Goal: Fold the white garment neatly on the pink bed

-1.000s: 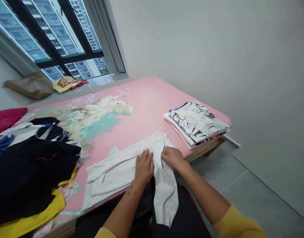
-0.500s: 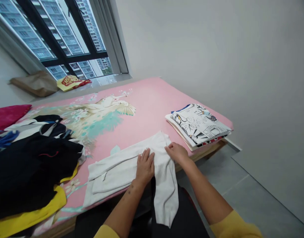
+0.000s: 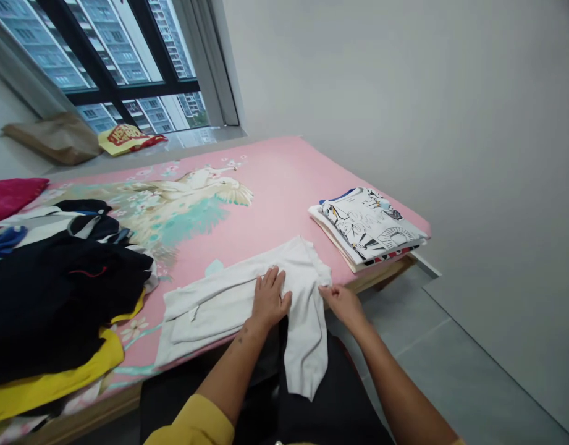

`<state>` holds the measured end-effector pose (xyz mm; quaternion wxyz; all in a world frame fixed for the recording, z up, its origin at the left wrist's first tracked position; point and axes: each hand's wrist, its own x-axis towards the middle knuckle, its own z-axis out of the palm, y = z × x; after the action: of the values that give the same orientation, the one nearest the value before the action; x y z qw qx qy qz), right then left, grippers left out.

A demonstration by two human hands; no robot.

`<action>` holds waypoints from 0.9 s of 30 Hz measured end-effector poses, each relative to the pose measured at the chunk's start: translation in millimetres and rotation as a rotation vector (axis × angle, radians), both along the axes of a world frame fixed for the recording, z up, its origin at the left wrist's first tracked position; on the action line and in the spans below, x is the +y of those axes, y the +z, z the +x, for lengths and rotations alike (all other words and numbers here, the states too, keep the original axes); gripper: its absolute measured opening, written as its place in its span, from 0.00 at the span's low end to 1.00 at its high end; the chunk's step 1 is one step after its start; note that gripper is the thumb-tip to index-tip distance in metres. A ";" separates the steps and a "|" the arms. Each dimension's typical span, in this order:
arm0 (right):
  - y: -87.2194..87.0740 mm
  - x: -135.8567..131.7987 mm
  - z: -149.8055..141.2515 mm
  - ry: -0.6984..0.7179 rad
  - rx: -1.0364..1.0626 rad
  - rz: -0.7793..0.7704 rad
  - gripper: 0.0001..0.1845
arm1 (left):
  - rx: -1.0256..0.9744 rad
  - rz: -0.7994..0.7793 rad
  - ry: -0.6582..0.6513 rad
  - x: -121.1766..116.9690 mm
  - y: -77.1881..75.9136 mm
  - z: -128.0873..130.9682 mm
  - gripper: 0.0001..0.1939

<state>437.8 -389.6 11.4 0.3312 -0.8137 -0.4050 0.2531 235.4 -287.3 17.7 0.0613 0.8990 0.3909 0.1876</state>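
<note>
A white garment [image 3: 228, 303] lies half folded on the near edge of a pink printed bed [image 3: 275, 185], with one end hanging off toward my lap. My left hand [image 3: 269, 298] rests flat on the middle of it, fingers stretched out. My right hand [image 3: 340, 301] pinches the garment's right edge near the bed's rim.
A stack of folded printed clothes [image 3: 370, 225] sits at the bed's right corner. A heap of black, yellow and white clothes [image 3: 57, 290] covers the left. A red cloth [image 3: 13, 194], a brown bag [image 3: 52, 137] and a yellow packet [image 3: 122, 137] lie by the window.
My right hand slid from the garment's middle out to its right edge, drawing the cloth sideways. My left hand stayed pressed in place.
</note>
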 end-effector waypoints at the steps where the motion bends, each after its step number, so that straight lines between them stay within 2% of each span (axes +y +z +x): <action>1: -8.3 -8.0 -5.7 -0.003 0.106 0.019 0.23 | -0.004 -0.006 -0.002 0.2 0.1 -0.7 0.29; 4: -27.8 -24.3 -23.1 -0.030 0.391 0.115 0.21 | 0.003 -0.029 -0.021 1.4 0.5 -4.4 0.32; 6: -33.3 -30.5 -31.4 -0.055 0.461 0.163 0.19 | 0.020 -0.045 -0.057 2.8 0.7 -7.7 0.34; 11: -30.4 -37.5 -39.4 -0.112 0.557 0.203 0.19 | 0.070 -0.063 -0.098 4.1 -0.1 -12.0 0.34; 17: -24.4 -39.1 -47.5 -0.045 0.735 0.170 0.18 | 0.038 -0.079 -0.045 -0.6 0.4 -11.4 0.34; 19: -21.5 -44.4 -49.3 -0.017 0.823 0.181 0.19 | -0.070 -0.118 -0.029 -4.1 2.9 -12.3 0.32; 22: -16.1 -55.2 -49.1 0.005 1.056 0.242 0.21 | -0.433 -0.341 0.067 -20.3 7.8 -14.4 0.25; 24: -12.8 -60.9 -48.4 -0.009 1.153 0.259 0.19 | -0.625 -0.506 0.154 -41.0 8.3 -16.5 0.20; 27: -8.0 -64.8 -49.8 -0.024 1.176 0.252 0.15 | -0.683 -0.669 0.255 -79.5 1.2 -21.0 0.18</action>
<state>388.0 -454.4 3.3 0.5966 -0.4963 -0.1714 0.6070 214.4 -366.8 18.9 0.4479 0.6621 0.4943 0.3416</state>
